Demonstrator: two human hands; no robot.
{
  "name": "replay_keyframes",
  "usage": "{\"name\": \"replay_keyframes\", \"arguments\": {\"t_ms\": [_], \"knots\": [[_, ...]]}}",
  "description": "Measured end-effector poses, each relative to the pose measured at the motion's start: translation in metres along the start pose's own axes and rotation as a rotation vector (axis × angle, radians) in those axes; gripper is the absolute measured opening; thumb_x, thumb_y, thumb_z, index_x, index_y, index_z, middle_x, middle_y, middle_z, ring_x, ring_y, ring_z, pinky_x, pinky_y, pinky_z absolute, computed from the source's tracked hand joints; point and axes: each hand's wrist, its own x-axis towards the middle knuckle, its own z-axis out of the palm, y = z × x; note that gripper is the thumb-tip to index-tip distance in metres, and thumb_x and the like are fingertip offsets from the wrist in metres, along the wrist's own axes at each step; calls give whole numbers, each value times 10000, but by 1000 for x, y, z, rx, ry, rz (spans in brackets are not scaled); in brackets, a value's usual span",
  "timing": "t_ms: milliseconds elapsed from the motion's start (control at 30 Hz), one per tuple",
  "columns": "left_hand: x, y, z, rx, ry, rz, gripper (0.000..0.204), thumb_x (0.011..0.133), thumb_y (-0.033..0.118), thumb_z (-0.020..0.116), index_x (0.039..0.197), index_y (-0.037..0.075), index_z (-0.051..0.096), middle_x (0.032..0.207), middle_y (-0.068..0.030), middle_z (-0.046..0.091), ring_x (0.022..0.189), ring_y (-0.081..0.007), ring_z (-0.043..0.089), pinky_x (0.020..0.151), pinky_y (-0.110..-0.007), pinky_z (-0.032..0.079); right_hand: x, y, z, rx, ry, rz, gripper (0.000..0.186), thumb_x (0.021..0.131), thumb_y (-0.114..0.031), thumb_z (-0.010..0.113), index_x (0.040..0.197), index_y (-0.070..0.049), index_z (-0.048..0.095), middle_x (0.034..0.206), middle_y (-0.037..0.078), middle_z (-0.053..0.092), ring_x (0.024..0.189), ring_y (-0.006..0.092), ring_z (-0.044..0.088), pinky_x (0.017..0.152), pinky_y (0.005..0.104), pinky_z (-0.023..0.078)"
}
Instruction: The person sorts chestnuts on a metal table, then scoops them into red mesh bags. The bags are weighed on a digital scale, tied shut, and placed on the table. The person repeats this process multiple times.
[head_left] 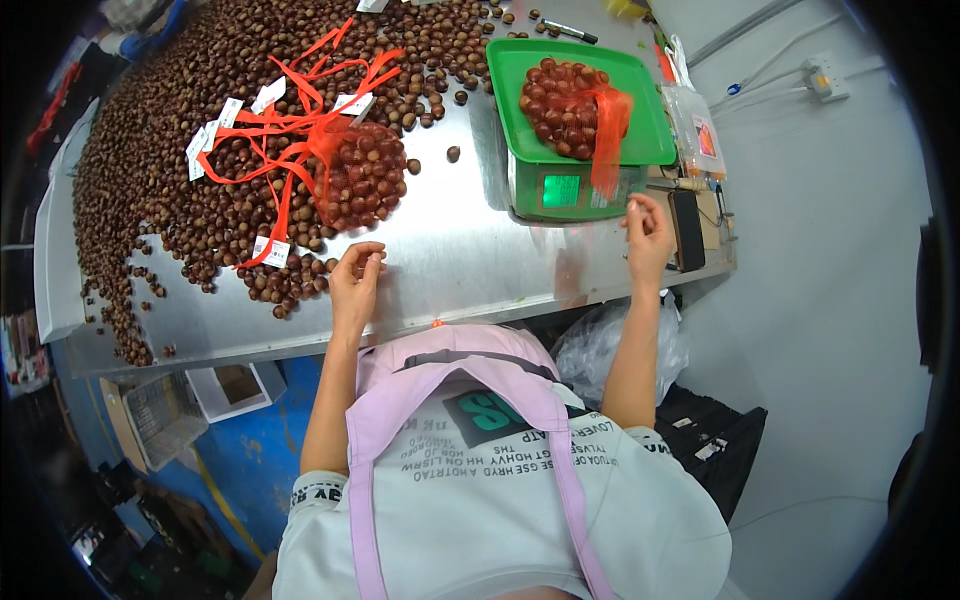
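Observation:
My left hand (pixel 355 275), fingers loosely curled and apart, holds nothing near the steel table's front, below a red mesh bag of chestnuts (pixel 365 175). Red mesh ribbons with white tags (pixel 270 250) lie around that bag. My right hand (pixel 645 240), also loosely bent and empty, is just right of a green scale (pixel 530 195) with a lit display. On its green tray (pixel 510 80) lies another filled mesh bag (pixel 555 110), its red mesh tail hanging over the front rim.
Loose chestnuts (pixel 140 180) heap across the table's left and back. A marker (pixel 570 30) lies behind the tray. A dark narrow object (pixel 687 230) and clear packets (pixel 695 130) sit right of the scale, by a wall socket (pixel 825 78). Crates (pixel 165 420) stand below, left.

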Motion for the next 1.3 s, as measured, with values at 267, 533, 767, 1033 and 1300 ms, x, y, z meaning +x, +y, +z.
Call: {"name": "replay_keyframes", "arguments": {"t_ms": [267, 533, 767, 1033, 1300], "knots": [[2, -1, -6, -12, 10, 9, 146, 899, 99, 552, 980, 3, 626, 884, -50, 652, 786, -100, 609, 716, -237, 494, 93, -56, 12, -713, -83, -478, 808, 659, -288, 790, 1355, -197, 389, 951, 54, 507, 739, 245, 551, 627, 364, 456], [6, 1, -9, -44, 92, -19, 142, 886, 96, 562, 970, 6, 633, 860, -49, 651, 766, -101, 599, 689, -230, 482, 118, -109, 56, -615, -315, -559, 646, 656, -248, 780, 1253, -234, 533, 892, 30, 495, 686, 173, 541, 627, 315, 468], [34, 61, 37, 12, -147, 150, 385, 803, 99, 669, 1157, 35, 534, 1015, -61, 590, 804, -118, 573, 702, -242, 481, 118, -116, 46, -423, -412, -449, 293, 730, -102, 711, 1018, -147, 676, 823, 7, 502, 630, 116, 496, 583, 254, 432], [63, 186, 167, -57, -436, 348, 596, 757, 207, 751, 1252, 42, 462, 1141, -117, 556, 856, -203, 621, 675, -297, 532, 103, -103, 40, -341, -309, -542, 186, 764, -20, 666, 933, -93, 689, 776, 24, 545, 602, 119, 524, 551, 236, 430], [88, 169, 204, -480, -392, -6, 149, 825, 114, 675, 914, -6, 667, 796, -51, 664, 656, -108, 614, 566, -233, 510, 79, -89, 29, 58, -148, -217, 213, 811, -88, 678, 1015, -44, 641, 796, -13, 580, 629, 59, 525, 541, 199, 413]]}}
